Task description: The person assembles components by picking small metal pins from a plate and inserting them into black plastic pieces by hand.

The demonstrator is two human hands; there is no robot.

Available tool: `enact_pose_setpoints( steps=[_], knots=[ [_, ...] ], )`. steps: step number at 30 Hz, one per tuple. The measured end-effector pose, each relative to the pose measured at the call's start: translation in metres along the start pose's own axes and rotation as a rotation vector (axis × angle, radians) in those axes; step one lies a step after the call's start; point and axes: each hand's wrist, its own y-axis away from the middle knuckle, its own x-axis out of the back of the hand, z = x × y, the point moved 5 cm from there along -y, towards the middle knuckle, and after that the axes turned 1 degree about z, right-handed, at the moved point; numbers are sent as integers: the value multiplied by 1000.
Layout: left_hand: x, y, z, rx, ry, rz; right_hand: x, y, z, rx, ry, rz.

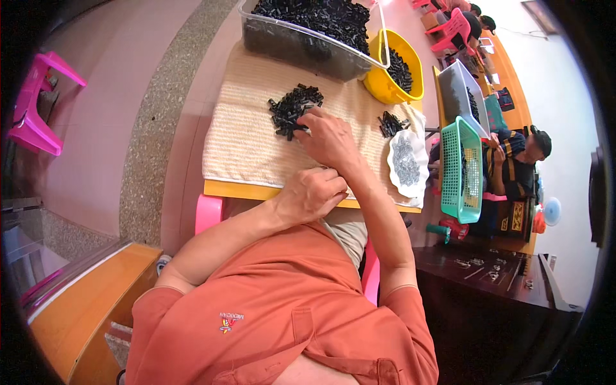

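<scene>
Head view: the person's two bare hands meet over the near side of a table [240, 190], which is covered with a pale striped towel [234, 138]. The right hand [328, 136] reaches forward to a loose pile of short black pieces [289, 110] lying on the towel, its thumb and fingertips bent at the pile's right side; whether they grasp a piece I cannot tell. The left hand [312, 192] is at the table's near edge, close by the right wrist, with its fingers curled in — the palm is hidden, so I cannot tell whether anything is held there. Beyond the pile, at the far end of the table, is a clear plastic bin [346, 67] heaped with more black pieces, and just beside it on the right a yellow bucket [385, 90] also has black pieces inside. To the right of the hands lies a white wavy-edged dish [420, 144] with small clear bits [405, 163] in it, and a smaller heap of black pieces [390, 124] sits just past it. Farther right, well apart from the hands, are a green basket [452, 179] and another person in a striped top [518, 163]; a pink stool [38, 122] is on the floor at far left.
</scene>
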Motion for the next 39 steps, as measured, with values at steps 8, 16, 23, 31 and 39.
enact_pose_setpoints(
  steps=[8,16,23,31,39],
  knots=[
    [-3,3,-3,16,-10,-8,0,-2,-3,-61,11,13],
    [-3,3,-5,25,23,-36,-9,0,7,-53,-11,102],
    [0,0,-4,57,60,-10,-8,12,20,-60,-159,283],
    [5,-1,-6,106,122,44,-2,25,41,-66,-451,393],
    [17,-2,-17,398,245,201,3,43,51,-146,-760,365]
  ],
)
